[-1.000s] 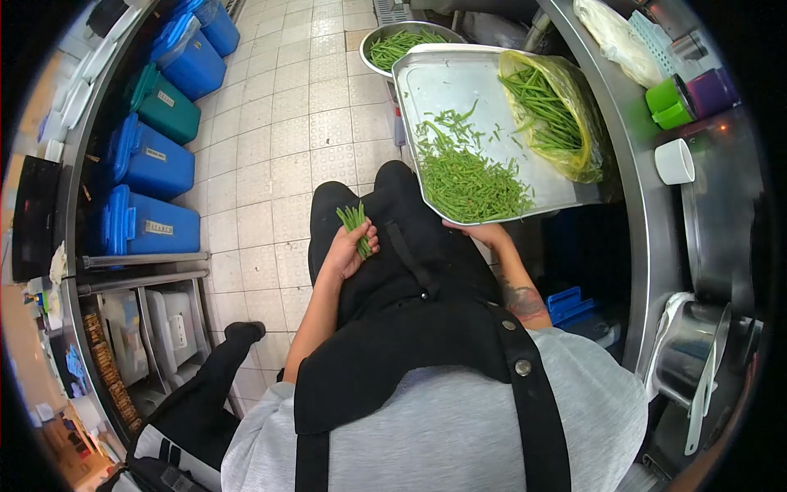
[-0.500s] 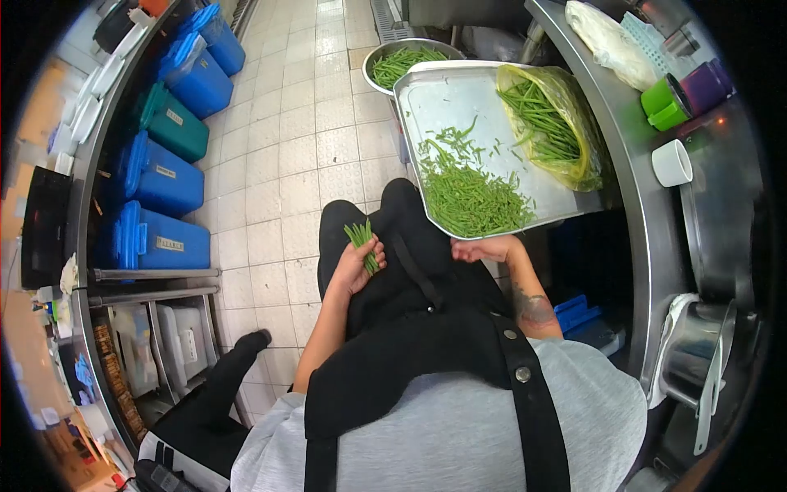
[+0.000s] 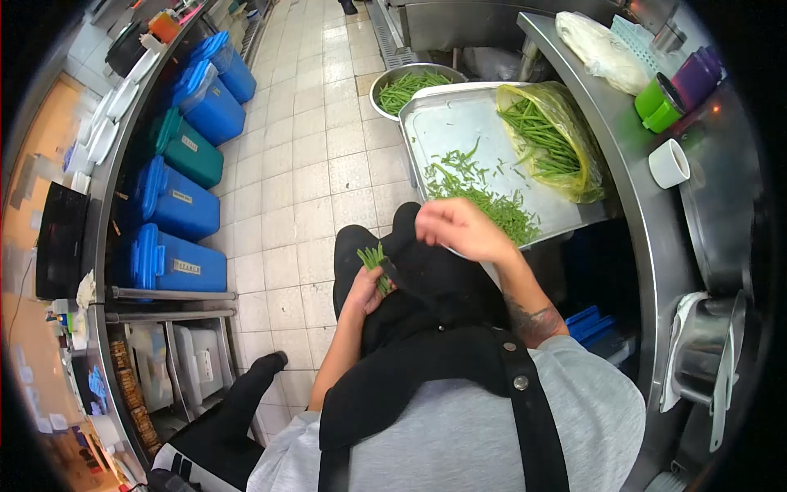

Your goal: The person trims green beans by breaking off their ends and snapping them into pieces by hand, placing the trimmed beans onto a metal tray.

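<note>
My left hand [image 3: 370, 289] is closed around a small bunch of green beans [image 3: 371, 257], held above my lap with the ends pointing up and away. My right hand [image 3: 459, 228] hovers over the near edge of the metal tray [image 3: 459, 123], to the right of the bunch and apart from it. Its fingers look bent but are smeared by motion, so whether they hold anything is unclear. Short green bean pieces [image 3: 500, 205] are heaped at the tray's near end, partly hidden by this hand. A yellow plastic bag [image 3: 592, 156] of whole beans lies on the tray's right side.
A round metal bowl [image 3: 381, 102] of beans stands beyond the tray. Lidded blue bins [image 3: 184, 201] and a green bin [image 3: 187, 148] line the left. On the right runs a steel counter [image 3: 635, 209] with a white cup [image 3: 669, 164] and a pot [image 3: 701, 353]. Another person's leg [image 3: 246, 389] shows lower left.
My right hand has risen from below the tray's near edge to above it, moving forward and left. My left hand still grips the bunch. The whole view has shifted slightly.
</note>
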Demonstrator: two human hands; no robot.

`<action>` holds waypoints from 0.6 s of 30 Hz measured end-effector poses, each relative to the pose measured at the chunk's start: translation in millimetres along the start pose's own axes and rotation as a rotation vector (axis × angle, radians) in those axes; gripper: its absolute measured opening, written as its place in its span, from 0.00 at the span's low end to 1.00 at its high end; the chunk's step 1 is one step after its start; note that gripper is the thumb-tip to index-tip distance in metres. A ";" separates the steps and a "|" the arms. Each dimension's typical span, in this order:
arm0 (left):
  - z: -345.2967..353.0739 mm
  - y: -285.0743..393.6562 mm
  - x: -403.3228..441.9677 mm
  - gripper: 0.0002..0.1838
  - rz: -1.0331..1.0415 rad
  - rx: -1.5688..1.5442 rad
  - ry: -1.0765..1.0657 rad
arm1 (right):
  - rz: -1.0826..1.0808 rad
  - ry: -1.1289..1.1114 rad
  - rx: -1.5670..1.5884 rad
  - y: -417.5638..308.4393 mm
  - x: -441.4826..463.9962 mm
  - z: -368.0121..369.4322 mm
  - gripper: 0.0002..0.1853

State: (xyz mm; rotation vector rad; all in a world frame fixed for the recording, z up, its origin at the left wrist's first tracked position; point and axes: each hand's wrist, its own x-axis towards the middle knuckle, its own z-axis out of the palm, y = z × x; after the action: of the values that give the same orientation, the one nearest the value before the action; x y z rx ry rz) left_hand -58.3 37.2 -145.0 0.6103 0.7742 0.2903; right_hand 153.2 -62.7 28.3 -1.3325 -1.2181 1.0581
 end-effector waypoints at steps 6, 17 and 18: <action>-5.0 -0.4 2.6 0.04 -0.042 -0.122 -0.150 | -0.119 0.376 -0.275 -30.9 -5.6 -32.0 0.11; -3.5 2.1 2.1 0.03 -0.066 -0.142 -0.134 | 0.049 0.595 -1.098 39.0 -12.5 -115.7 0.19; -5.8 0.6 3.5 0.04 -0.064 -0.158 -0.142 | 0.112 0.644 -1.208 48.0 -10.8 -133.6 0.19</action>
State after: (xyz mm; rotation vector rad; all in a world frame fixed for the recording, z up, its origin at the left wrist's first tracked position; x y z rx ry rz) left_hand -60.1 41.7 -149.8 0.4512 0.6263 0.2435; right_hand 289.5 -87.9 -4.3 -2.3996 -1.2703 -0.2244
